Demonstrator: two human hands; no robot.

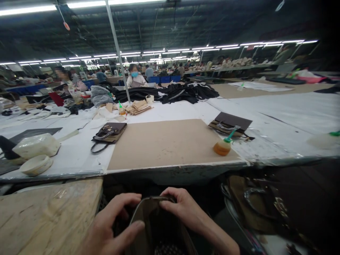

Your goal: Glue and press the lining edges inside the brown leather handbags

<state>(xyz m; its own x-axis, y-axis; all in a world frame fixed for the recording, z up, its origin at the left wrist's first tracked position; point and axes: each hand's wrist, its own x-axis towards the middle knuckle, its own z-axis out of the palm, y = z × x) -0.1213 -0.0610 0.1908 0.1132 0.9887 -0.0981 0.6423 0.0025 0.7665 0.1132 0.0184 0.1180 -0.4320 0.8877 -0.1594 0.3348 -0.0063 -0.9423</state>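
Observation:
A dark brown handbag point(159, 226) stands mouth-up in front of me, low in the head view. Its inside is mostly dark, with a patterned patch at the bottom. My left hand point(111, 223) is curved around the bag's left side, thumb against the wall and index finger by the rim; the other fingers are partly hidden. At the far rim, my right hand point(183, 209) pinches the edge between thumb and fingers. The lower part of the bag runs out of the frame.
On the table lie a brown board point(159, 145), a handbag at its left point(110, 134), another bag point(231, 124) at its right and a glue bottle point(222, 147). More bags point(255, 202) are stacked at my right. A stained board point(47, 216) is at left. Co-workers sit beyond.

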